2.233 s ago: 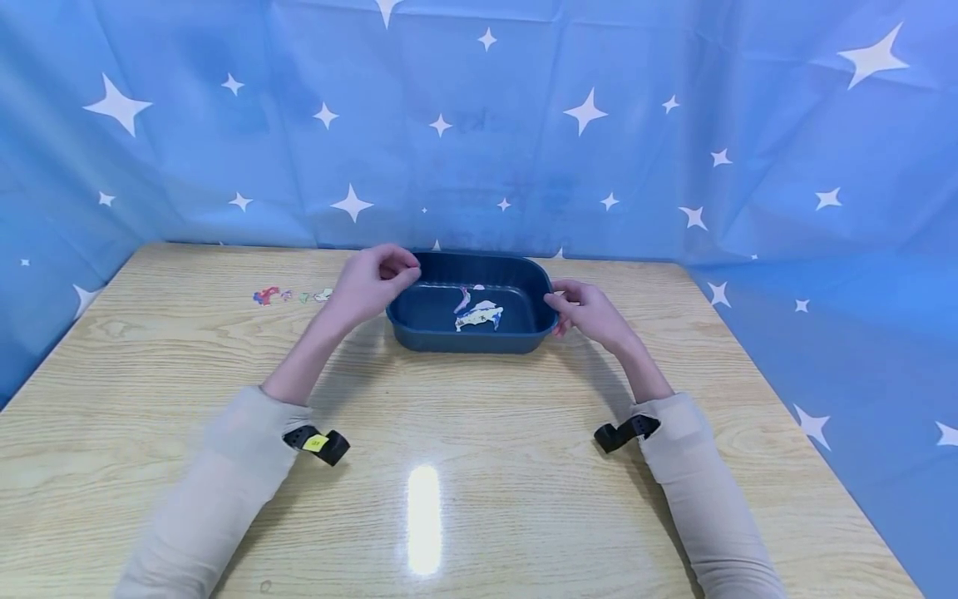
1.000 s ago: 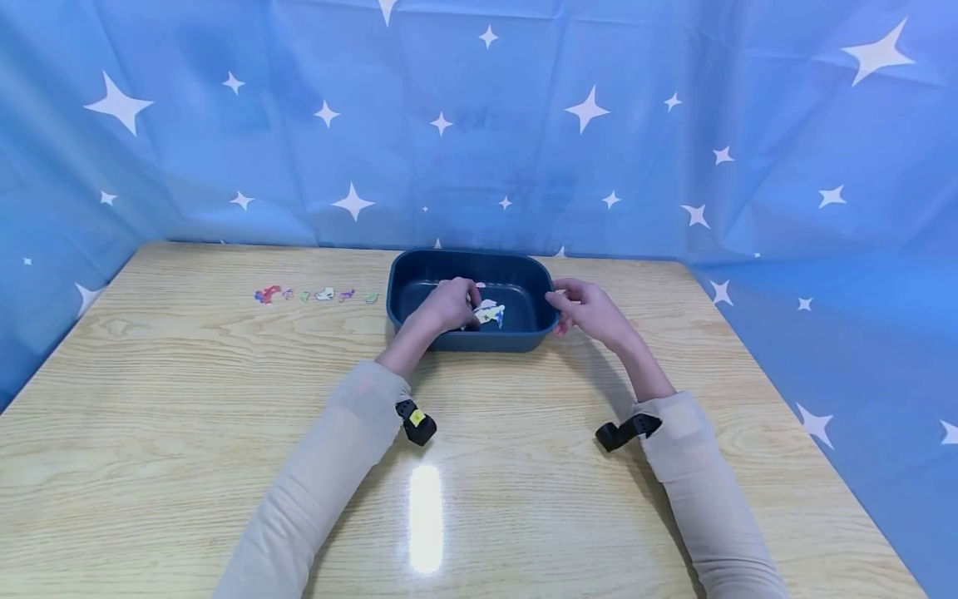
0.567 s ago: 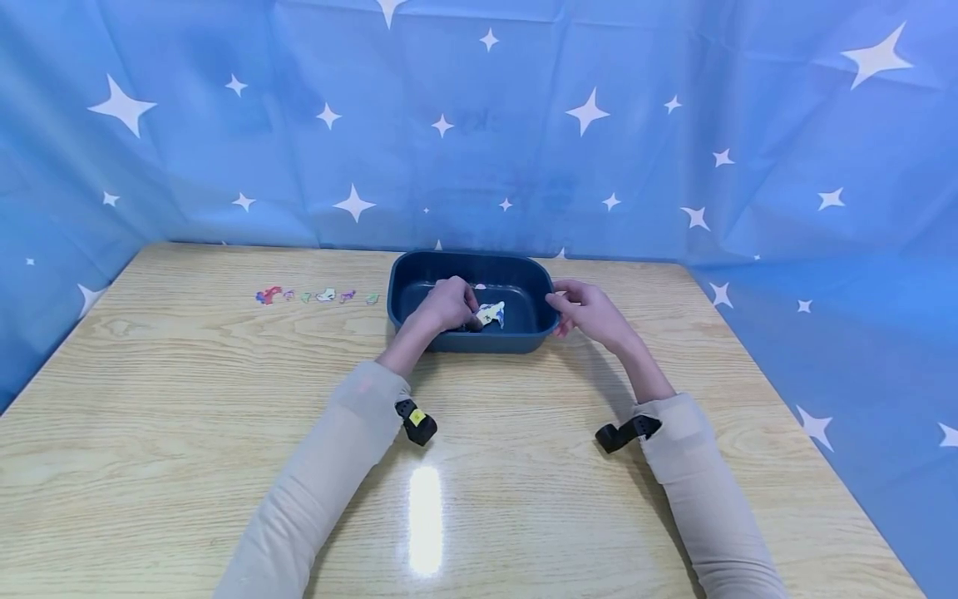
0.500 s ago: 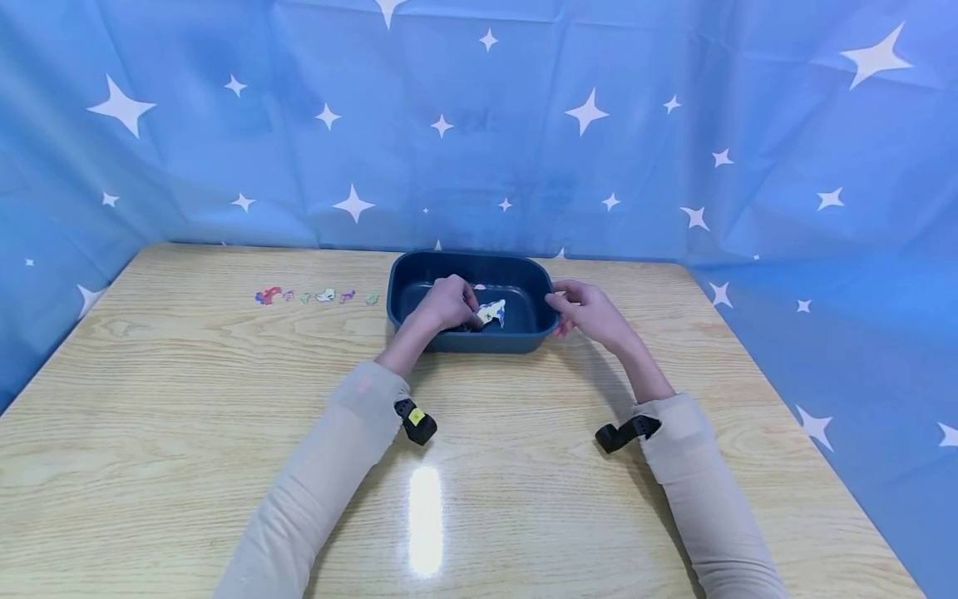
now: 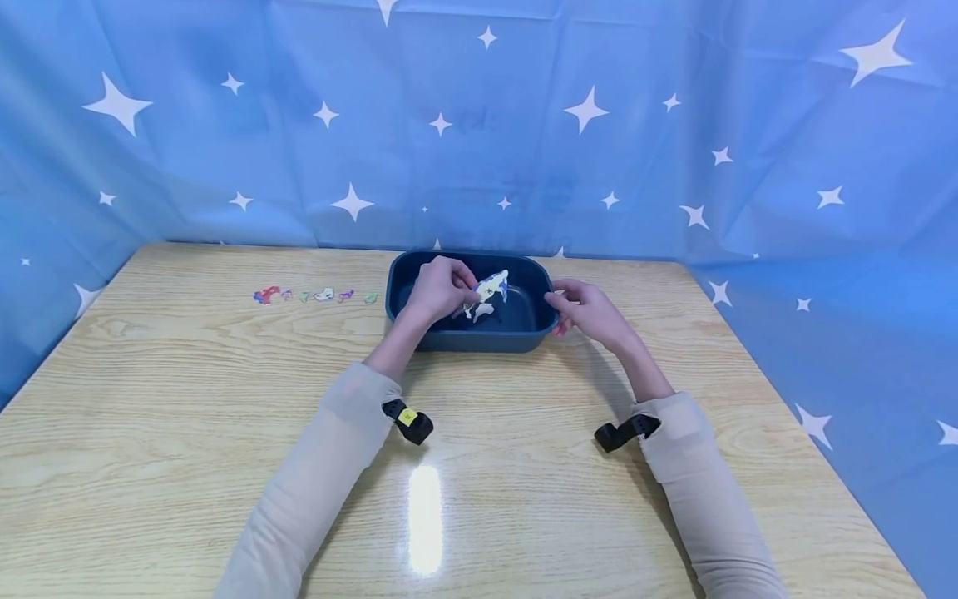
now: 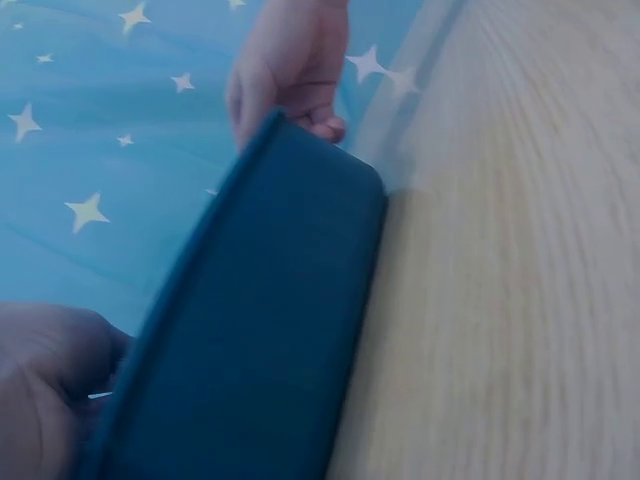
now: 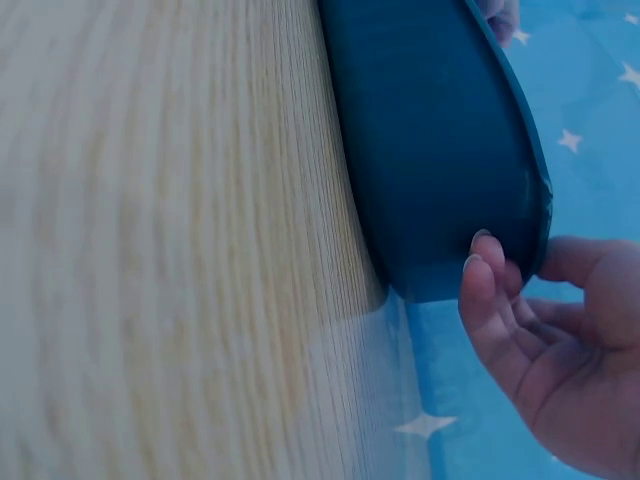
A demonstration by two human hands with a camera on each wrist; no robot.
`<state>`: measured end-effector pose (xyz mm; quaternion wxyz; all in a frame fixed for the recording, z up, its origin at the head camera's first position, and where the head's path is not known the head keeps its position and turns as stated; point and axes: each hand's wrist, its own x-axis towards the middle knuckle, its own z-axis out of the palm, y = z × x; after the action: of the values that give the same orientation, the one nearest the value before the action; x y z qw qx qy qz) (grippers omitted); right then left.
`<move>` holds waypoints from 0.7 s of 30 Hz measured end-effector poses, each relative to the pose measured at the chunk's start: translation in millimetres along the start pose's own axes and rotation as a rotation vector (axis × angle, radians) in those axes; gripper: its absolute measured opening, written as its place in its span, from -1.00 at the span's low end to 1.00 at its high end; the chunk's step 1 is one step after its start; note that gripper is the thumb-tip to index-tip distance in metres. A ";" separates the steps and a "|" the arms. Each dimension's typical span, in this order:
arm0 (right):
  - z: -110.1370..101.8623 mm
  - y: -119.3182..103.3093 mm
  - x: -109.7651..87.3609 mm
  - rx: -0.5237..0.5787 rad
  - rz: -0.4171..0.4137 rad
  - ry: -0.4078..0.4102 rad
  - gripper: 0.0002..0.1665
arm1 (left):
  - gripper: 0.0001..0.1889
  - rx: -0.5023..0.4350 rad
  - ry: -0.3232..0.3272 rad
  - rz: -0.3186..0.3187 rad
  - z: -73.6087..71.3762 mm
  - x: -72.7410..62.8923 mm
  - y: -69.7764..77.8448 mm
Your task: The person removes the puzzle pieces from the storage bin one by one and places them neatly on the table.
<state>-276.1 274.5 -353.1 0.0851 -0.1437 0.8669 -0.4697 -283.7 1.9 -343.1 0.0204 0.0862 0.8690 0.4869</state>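
Observation:
A dark blue plastic bin (image 5: pixel 479 342) stands near the back of the table. Over its inside, my left hand (image 5: pixel 437 289) pinches a flat cream-and-blue cut-out (image 5: pixel 491 285) between thumb and fingers, lifted off the bin floor. Below it in the bin lie small pale cut-outs (image 5: pixel 483 311), partly covered by the hand. My right hand (image 5: pixel 591 314) holds the bin's right end; in the right wrist view its thumb is at the rim and its fingers (image 7: pixel 485 290) touch the outer wall. The left wrist view shows mostly the bin's outer side (image 6: pixel 250 300).
Several small coloured cut-outs, among them a red-and-blue one (image 5: pixel 267 295) and a green one (image 5: pixel 370 298), lie in a row left of the bin on the wooden table (image 5: pixel 524 466). A blue curtain with white stars (image 5: pixel 479 150) hangs behind the table.
My left hand came from beside the bin's left rim, reached down into it and has now risen slightly with the cream-and-blue cut-out, uncovering pale pieces below. The right hand has stayed put.

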 end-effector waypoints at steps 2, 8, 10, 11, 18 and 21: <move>0.1 0.3 -0.1 0.002 -0.006 0.002 -0.42 | -0.93 -0.022 0.013 0.005 -4.2 -3.0 3.6; -0.4 0.5 -0.2 -0.006 -0.012 -0.001 -0.40 | -0.92 -0.097 0.035 0.021 -22.2 -11.9 12.4; -0.6 0.1 -0.2 -0.002 -0.005 -0.005 -0.40 | -0.91 -0.122 0.039 0.023 -29.7 -15.0 13.0; -0.7 0.0 -0.1 -0.001 -0.005 -0.009 -0.40 | -0.91 -0.134 0.040 0.023 -33.5 -16.7 12.8; -0.1 0.0 0.0 0.010 -0.013 -0.003 -0.43 | -0.85 -0.226 0.044 -0.016 -60.8 -28.5 6.2; 0.1 1.2 0.1 0.011 -0.013 -0.002 -0.44 | -0.84 -0.234 0.062 -0.026 -73.0 -33.4 2.8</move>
<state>-276.4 275.1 -354.2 0.0837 -0.1491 0.8634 -0.4746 -259.1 -63.9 -304.0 0.0096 0.0566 0.8073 0.5873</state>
